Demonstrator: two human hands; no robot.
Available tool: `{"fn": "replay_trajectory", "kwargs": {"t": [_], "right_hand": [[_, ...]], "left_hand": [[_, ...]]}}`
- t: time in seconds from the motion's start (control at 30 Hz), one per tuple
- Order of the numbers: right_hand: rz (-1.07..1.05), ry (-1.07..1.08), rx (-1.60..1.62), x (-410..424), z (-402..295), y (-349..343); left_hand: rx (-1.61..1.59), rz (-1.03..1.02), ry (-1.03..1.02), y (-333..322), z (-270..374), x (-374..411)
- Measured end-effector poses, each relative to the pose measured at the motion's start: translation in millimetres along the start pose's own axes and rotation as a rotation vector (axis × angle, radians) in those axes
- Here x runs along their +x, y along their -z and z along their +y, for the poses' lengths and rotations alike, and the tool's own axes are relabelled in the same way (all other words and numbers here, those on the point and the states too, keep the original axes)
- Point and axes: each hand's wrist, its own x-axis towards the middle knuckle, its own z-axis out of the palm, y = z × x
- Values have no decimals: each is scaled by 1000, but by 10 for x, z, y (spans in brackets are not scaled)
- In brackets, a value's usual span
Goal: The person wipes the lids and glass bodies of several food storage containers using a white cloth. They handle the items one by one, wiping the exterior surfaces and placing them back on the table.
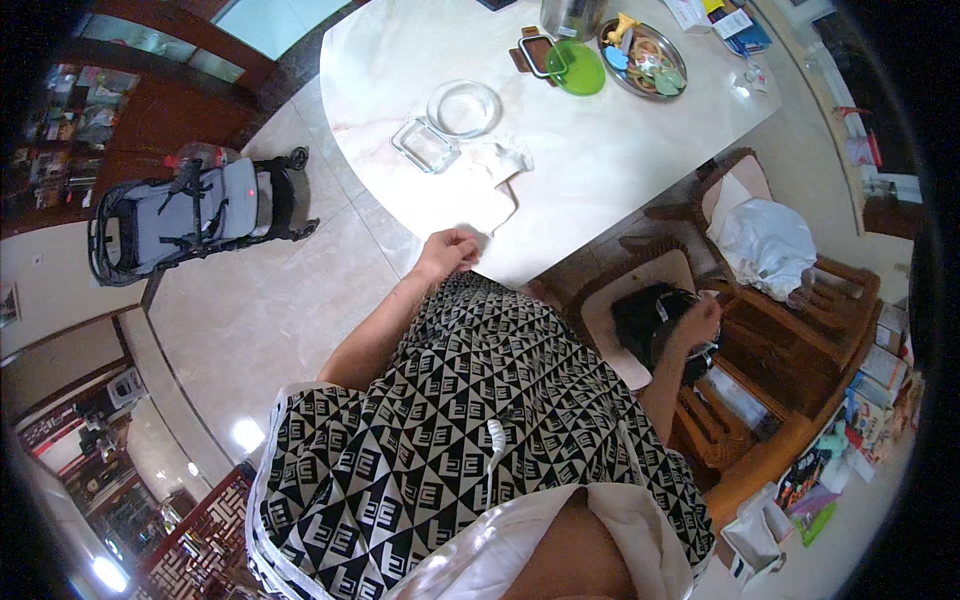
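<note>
Beside the near corner of a pale marble-look table (600,150) is my left hand (450,251), its fingers curled in; whether they pinch anything is not clear. A white cloth or tissue (491,196) lies on the table just beyond it. Farther in stand a rectangular glass container (424,145) and a round glass bowl (463,109), close together. My right hand (699,321) is out to the right over a chair, near a black bag or similar item (649,319) on the seat. It is blurred, so its hold cannot be made out.
A green round lid (576,69), a brown-edged lid (536,56), a metal pot (571,19) and a metal tray of small items (671,88) occupy the table's far side. Wooden chairs stand to the right, one with a white plastic bag (765,244). A grey stroller (225,201) is at left.
</note>
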Motion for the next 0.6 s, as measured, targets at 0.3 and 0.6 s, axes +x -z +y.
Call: {"fn": "replay_trajectory", "kwargs": {"t": [0.3, 0.6], "right_hand": [[-626, 287, 467, -921, -2648, -220], [-685, 728, 72, -943, -2423, -672]], "left_hand": [[65, 328, -122, -173, 584, 24], [348, 392, -238, -459, 750, 595]]}}
